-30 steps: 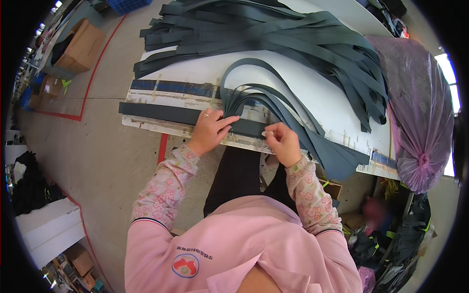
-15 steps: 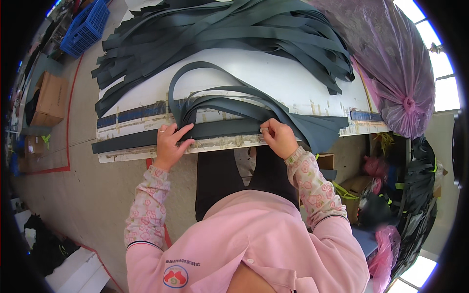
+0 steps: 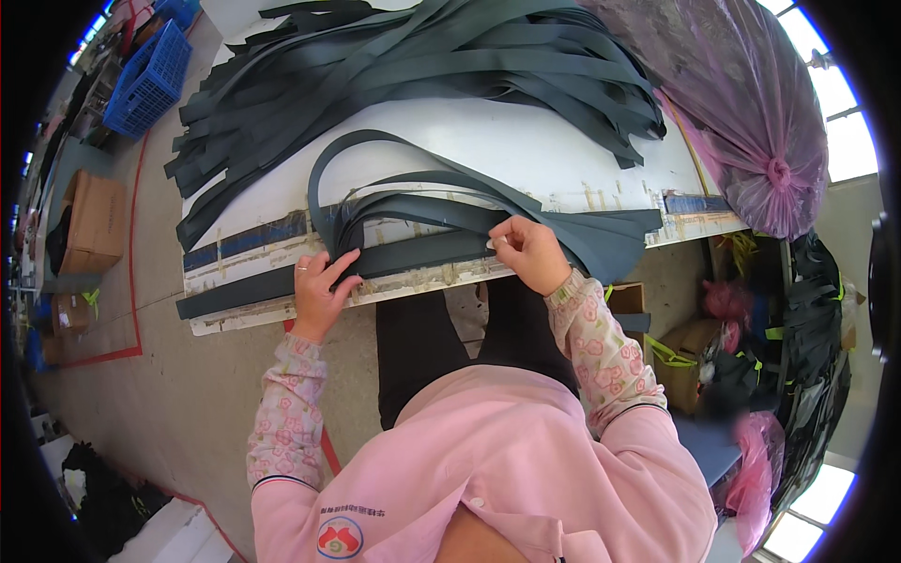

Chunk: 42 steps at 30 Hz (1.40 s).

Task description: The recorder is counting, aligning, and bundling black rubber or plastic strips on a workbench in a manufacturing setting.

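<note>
A dark grey-green webbing strap [image 3: 244, 294] lies flat along the near edge of the white table [image 3: 394, 127]. More straps of the same kind form a looped bundle [image 3: 436, 206] just behind it, fanning out at the right. My left hand [image 3: 322, 293] rests on the flat strap by the left bend of the loops, thumb and fingers spread. To the right, my right hand [image 3: 533, 255] is closed in a pinch over the strap. A small whitish piece [image 3: 491, 244] shows at its fingertips; its kind is too small to tell.
A large pile of straps [image 3: 422, 66] covers the table's far side. At the right hangs a big pink plastic bag [image 3: 751, 122]. A blue crate [image 3: 147, 80] and a cardboard box [image 3: 94, 222] stand on the left. Dark strap bundles [image 3: 815, 328] hang at the right.
The whole view has tilted a little. My right hand has shifted slightly left along the strap, still pinching; my left hand stays spread at about the same spot on it.
</note>
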Each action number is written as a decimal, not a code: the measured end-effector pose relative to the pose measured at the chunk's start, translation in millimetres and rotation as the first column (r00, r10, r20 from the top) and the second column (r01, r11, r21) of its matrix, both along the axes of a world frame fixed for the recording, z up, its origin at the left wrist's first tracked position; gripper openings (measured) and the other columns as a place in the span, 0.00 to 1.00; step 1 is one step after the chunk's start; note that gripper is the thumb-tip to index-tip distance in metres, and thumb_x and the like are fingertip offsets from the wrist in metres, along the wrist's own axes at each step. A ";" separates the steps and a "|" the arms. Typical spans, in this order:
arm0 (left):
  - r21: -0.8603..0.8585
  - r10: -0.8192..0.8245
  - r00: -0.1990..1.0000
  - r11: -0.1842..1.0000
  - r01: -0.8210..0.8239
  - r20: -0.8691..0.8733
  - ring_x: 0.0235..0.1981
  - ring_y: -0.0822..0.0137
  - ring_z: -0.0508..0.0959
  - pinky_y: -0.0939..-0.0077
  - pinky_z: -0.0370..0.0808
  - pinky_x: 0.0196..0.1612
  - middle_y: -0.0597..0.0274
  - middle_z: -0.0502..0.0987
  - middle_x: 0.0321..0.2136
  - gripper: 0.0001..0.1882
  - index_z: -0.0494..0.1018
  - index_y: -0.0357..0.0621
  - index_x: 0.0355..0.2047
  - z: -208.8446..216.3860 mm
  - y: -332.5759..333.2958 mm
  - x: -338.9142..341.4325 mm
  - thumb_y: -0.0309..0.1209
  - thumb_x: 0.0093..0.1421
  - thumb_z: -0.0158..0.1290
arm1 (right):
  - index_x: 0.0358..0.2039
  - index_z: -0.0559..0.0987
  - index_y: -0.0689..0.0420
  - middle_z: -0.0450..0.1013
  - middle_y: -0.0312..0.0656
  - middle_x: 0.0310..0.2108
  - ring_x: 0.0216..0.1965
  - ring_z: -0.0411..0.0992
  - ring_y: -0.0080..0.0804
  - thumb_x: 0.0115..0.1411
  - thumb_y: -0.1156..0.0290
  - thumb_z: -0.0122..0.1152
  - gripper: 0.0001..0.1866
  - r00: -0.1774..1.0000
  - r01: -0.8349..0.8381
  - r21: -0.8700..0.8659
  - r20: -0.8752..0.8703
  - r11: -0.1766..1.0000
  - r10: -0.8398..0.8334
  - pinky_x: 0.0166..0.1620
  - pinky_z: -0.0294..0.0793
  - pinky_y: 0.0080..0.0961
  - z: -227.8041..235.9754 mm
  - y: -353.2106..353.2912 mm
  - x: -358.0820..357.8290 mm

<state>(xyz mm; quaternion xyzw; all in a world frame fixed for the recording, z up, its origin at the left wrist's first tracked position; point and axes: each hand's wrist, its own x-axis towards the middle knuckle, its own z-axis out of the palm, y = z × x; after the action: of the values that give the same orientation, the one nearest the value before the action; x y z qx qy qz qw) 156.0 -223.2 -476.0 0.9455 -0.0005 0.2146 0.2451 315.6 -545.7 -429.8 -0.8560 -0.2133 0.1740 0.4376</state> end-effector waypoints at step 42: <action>-0.051 0.050 0.998 0.998 -0.048 0.041 0.31 0.61 0.69 0.64 0.66 0.40 0.66 0.67 0.27 0.23 0.80 0.63 0.49 -0.1 0.4 -4.9 0.29 0.51 0.60 | 0.33 0.78 0.53 0.76 0.39 0.20 0.25 0.76 0.41 0.56 0.68 0.61 0.05 0.938 -0.260 -0.067 0.221 0.963 0.269 0.42 0.67 0.38 -32.9 167.5 -69.9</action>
<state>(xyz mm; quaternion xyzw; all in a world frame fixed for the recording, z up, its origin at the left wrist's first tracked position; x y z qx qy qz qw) 151.1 -222.7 -476.1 0.9340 0.0228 0.2404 0.2631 245.7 -378.2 -462.7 -0.8418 -0.3720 0.1359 0.3668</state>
